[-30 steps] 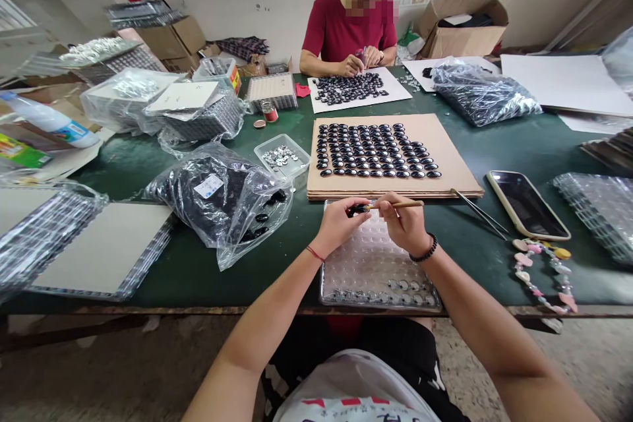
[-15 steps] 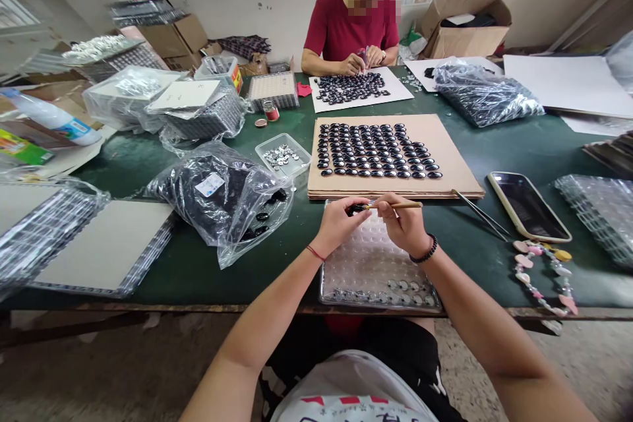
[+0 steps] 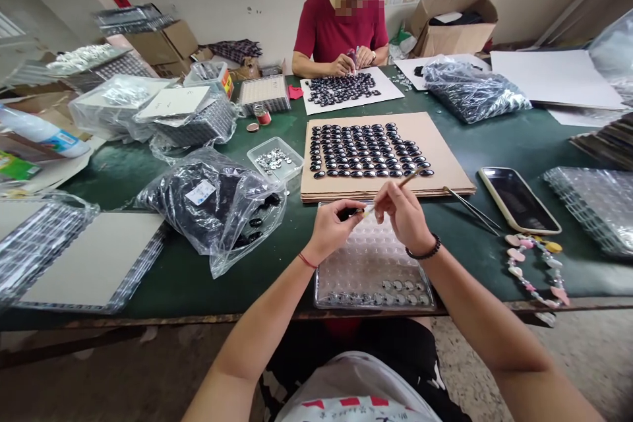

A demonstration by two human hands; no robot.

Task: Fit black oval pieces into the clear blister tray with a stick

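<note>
My left hand (image 3: 330,232) pinches a small glossy black oval piece (image 3: 349,213) above the clear plastic tray (image 3: 368,269). In my right hand (image 3: 404,216) is a thin paintbrush (image 3: 409,178), its wooden handle slanting up to the right. The pale tip points at the black piece; whether it touches is too small to tell. The tray has round cells, with ring-like pieces in its near rows. Just beyond it, rows of black ovals (image 3: 363,153) lie on a stack of brown cardboard (image 3: 448,158).
Tweezers (image 3: 472,210), a phone (image 3: 519,201) and a bead string (image 3: 514,255) lie at right. To the left are a plastic bag of black pieces (image 3: 198,201) and a box of small metal parts (image 3: 275,159). Across the table a co-worker (image 3: 341,36) handles black pieces on white board.
My right hand has turned, so the brush handle now slants upward instead of lying nearly level. The left hand still holds the black piece. The whole view has shifted slightly.
</note>
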